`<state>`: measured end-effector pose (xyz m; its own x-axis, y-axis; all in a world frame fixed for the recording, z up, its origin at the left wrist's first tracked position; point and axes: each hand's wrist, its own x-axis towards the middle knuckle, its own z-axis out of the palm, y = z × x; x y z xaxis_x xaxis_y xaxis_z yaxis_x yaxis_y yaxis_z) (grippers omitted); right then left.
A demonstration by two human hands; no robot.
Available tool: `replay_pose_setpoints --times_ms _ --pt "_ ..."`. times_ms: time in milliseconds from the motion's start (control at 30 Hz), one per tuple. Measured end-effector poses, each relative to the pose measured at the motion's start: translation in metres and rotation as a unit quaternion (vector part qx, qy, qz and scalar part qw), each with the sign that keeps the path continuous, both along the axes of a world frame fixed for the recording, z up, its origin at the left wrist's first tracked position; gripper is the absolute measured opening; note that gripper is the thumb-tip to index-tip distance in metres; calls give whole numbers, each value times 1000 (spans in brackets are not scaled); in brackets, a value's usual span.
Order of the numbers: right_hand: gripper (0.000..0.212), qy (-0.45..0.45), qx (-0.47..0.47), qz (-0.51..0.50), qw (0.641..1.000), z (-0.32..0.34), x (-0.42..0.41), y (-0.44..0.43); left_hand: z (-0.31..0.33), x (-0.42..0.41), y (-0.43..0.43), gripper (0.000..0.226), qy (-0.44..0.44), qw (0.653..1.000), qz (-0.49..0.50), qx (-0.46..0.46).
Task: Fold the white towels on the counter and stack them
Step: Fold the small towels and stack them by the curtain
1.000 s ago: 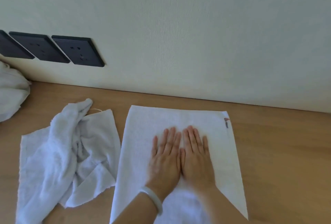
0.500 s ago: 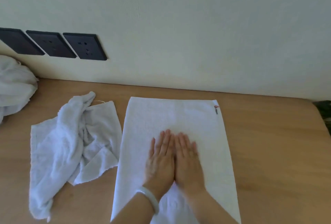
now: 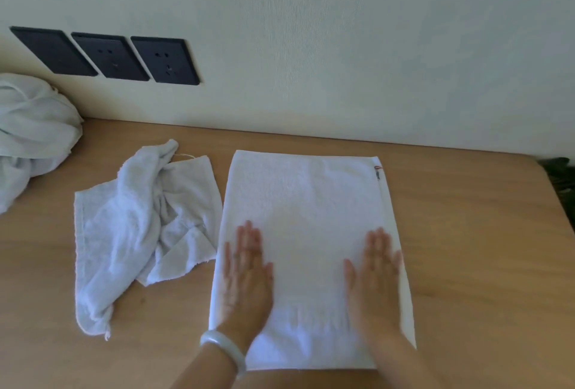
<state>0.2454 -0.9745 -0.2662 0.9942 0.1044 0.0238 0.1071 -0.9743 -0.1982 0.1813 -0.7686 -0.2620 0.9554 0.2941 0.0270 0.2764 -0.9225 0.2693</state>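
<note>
A: Status on the towels?

B: Early. One white towel (image 3: 305, 202) lies flat on the desk (image 3: 482, 264), right in front of the person. Both hands are on it, palms down, fingers straight. The left hand (image 3: 245, 276) is near its left edge and the right hand (image 3: 376, 276) near its right edge. They're pressing it, not gripping anything.

A: Folded yet?

B: The right edge shows a second layer, so I'd guess one fold is in. Can't confirm. No stack anywhere.

A: What's left?

B: More folds on this one. Then the crumpled towel (image 3: 140, 227) just beside it on the left, unfolded. A white bundle (image 3: 31, 133) sits far left by the wall, partly cut off. Can't tell if it's a towel.

A: Orientation?

B: It's a rectangle with its long axis running from the person toward the wall. The short edges are near and far, and the tag (image 3: 377, 170) is at the far right corner. The next fold probably goes across the long axis, near edge to far edge.
</note>
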Motion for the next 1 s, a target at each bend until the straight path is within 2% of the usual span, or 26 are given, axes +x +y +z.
replay_pose_setpoints --times_ms 100,167,333,467,633,767,867,933,1000 --pt "59 13 24 144 989 -8 -32 48 -6 -9 -46 53 -5 992 -120 -25" --pt "61 22 0 166 986 -16 -38 45 -15 -18 -37 53 -5 991 -137 -10" --pt "65 27 -50 59 997 -19 -37 -15 -13 -40 4 60 14 997 -70 16" --pt "70 49 -24 7 999 -19 -41 -48 -15 -49 14 60 24 999 -30 12" --pt "66 56 -11 18 998 -21 -42 -59 -18 -61 26 59 24 999 -22 6" --pt "72 39 -9 29 999 -18 -40 -66 -17 -73 39 60 21 999 -31 21" --pt "65 -13 -15 93 995 3 -45 -49 -1 -70 26 62 17 999 -31 37" --pt "62 -28 2 181 983 13 -50 -7 6 -56 -4 60 14 995 -102 16" --pt "56 -4 24 243 970 7 -61 33 3 -45 -34 55 20 986 -162 -10"
